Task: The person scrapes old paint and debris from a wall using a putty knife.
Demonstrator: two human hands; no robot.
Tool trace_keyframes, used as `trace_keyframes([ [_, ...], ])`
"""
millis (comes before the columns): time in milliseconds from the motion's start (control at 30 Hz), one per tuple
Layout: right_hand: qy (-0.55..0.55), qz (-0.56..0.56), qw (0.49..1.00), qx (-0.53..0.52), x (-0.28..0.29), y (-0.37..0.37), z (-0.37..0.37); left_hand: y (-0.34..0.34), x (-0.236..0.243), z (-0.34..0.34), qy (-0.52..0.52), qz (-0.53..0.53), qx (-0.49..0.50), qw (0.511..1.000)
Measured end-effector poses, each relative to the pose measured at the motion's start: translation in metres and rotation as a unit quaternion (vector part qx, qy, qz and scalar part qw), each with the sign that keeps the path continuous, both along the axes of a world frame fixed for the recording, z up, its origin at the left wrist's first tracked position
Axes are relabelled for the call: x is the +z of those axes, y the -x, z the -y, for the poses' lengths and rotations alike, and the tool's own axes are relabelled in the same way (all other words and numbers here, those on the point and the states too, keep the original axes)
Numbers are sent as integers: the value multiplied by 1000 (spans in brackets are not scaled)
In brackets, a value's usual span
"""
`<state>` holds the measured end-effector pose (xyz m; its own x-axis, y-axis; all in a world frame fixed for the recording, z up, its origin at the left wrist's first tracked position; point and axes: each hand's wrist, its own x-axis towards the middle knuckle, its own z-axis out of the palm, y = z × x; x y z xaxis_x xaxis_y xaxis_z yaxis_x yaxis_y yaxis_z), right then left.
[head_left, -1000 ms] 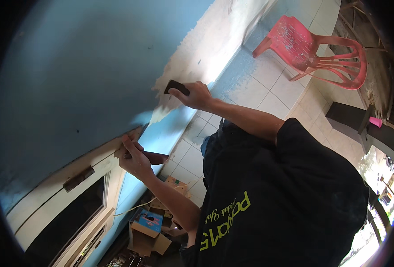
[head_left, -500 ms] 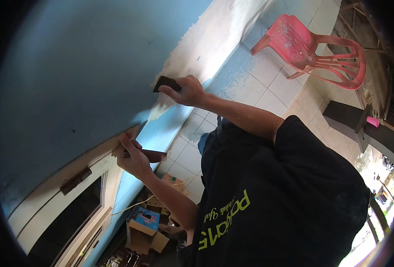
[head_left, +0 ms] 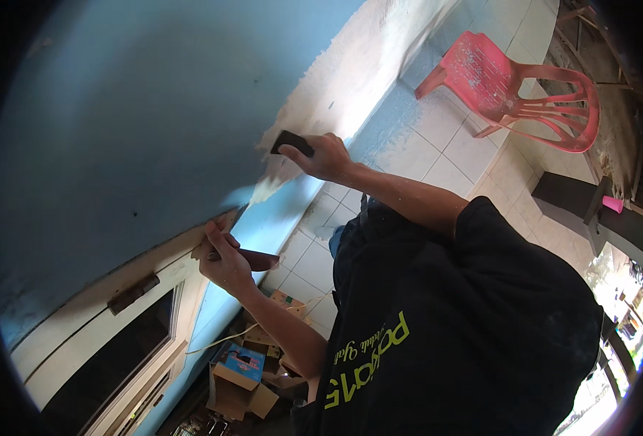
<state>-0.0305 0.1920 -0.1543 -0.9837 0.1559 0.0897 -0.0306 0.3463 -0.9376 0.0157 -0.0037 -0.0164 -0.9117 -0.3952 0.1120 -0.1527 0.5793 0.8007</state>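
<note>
My right hand (head_left: 325,156) is closed round a small dark block (head_left: 289,144), held at the ragged edge of a pale patch (head_left: 350,65) on the blue wall (head_left: 140,123). Below it, my left hand (head_left: 225,265) is closed on a dark reddish-brown flat tool (head_left: 259,259), whose far end sticks out to the right. The left thumb points up beside the top of a white door frame (head_left: 169,254), which has a metal hinge (head_left: 132,293) on it; whether the fingers touch the frame I cannot tell.
A speckled red plastic chair (head_left: 481,76) stands on the tiled floor (head_left: 437,152) at upper right. A dark bench (head_left: 554,200) with a pink cup (head_left: 612,203) is at far right. Open cardboard boxes (head_left: 238,392) and a pale cord (head_left: 212,344) lie at lower left, by the wall's base.
My right hand with the dark block shifted left along the patch's edge, then back right. My left hand stays by the door frame. The whole view moved slightly.
</note>
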Motion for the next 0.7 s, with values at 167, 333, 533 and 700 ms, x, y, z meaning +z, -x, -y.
trace_keyframes([
  [167,-6,87,996,9,18,-7,-8,2,-1,1,13,18,15,1000],
  [333,-31,44,998,15,-4,0,-10,1,3,-1,8,10,14,1000],
  [533,-40,6,999,25,8,2,-9,0,1,-3,9,6,13,1000],
  [700,-34,-15,999,15,-11,4,-9,1,-3,-1,5,15,17,1000],
])
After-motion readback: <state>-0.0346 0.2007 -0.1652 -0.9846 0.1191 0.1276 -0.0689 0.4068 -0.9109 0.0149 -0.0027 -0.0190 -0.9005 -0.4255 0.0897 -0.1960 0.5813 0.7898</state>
